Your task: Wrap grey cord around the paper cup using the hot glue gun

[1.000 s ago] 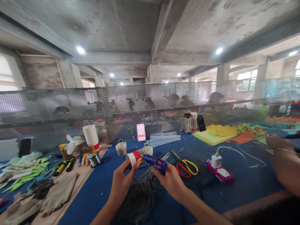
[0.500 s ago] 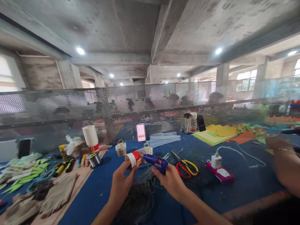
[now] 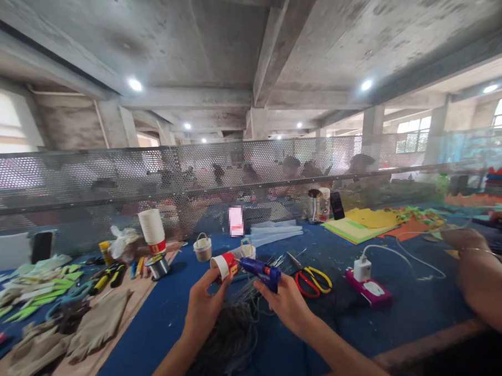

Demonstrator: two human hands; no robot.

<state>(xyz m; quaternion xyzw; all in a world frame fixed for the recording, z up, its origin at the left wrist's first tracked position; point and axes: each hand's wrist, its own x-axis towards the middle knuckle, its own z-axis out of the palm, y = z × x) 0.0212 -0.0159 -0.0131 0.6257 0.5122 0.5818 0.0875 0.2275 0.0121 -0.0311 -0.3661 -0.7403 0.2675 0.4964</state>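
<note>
My left hand (image 3: pixel 202 308) is closed around a small paper cup (image 3: pixel 224 264) with a red band, held on its side with the white mouth facing left. My right hand (image 3: pixel 285 300) grips a blue glue gun (image 3: pixel 262 270), its nozzle touching the cup's red end. Under both hands lies a tangle of grey cord (image 3: pixel 230 337) on the blue table cover (image 3: pixel 395 322).
Yellow-handled scissors (image 3: pixel 313 279) lie right of the gun, then a pink power strip with a white charger (image 3: pixel 365 281). A stack of paper cups (image 3: pixel 152 231), small baskets (image 3: pixel 202 247), pliers and brown cut-outs (image 3: pixel 90 328) sit left. Another person's arm (image 3: pixel 480 275) reaches in at right. Mesh fence behind.
None in my hands, the cup or the glue gun. The other person's hand at the right has shifted slightly.
</note>
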